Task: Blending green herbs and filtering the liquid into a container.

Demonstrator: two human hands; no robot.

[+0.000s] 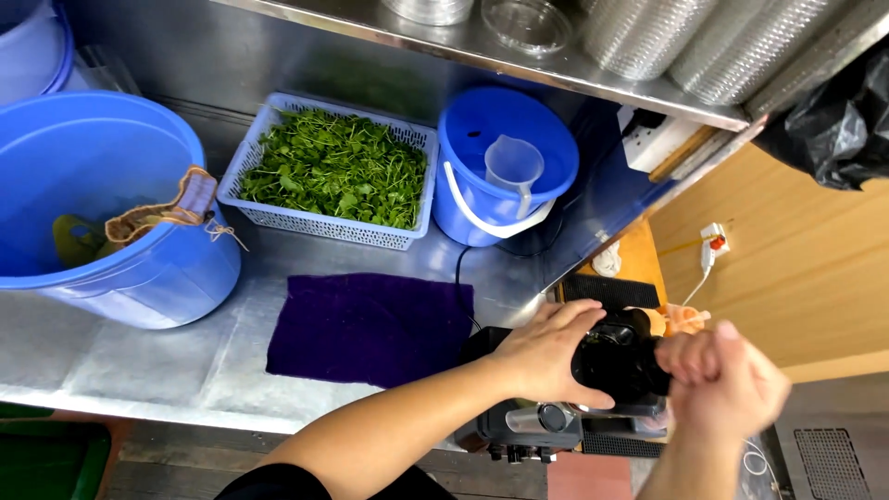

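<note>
Both hands meet on a black blender at the near edge of the tabletop. Left hand: palm laid over the left side of the blender's black lid, fingers spread and wrapped part-way round, so the grip is clamped on the lid, apparently to steady it. Right hand: fingers curled together at the lid's right side; blurred, so whether that grip actually closes on the lid or on a knob I cannot tell. The two hands sit on opposite sides of the lid, which fits a brace-and-turn hold. Below the grip, the blender base shows a clear spout part and dark control knobs at its front face.

Just left of the grip: a dark purple cloth lying flat on the tabletop, probably there to catch drips or to wipe with. A black cord runs from behind the blender past the cloth's far right corner.

Beyond the grip: a small blue bucket with a white handle, a clear measuring jug standing inside it. Far left of that, a pale blue basket heaped with green leaves, its slotted walls suiting drainage. Furthest left, a large blue tub with a cloth draped on its rim.

Above and behind: a steel shelf bearing clear containers. Right of the grip, a wooden panel with a wall socket.
</note>
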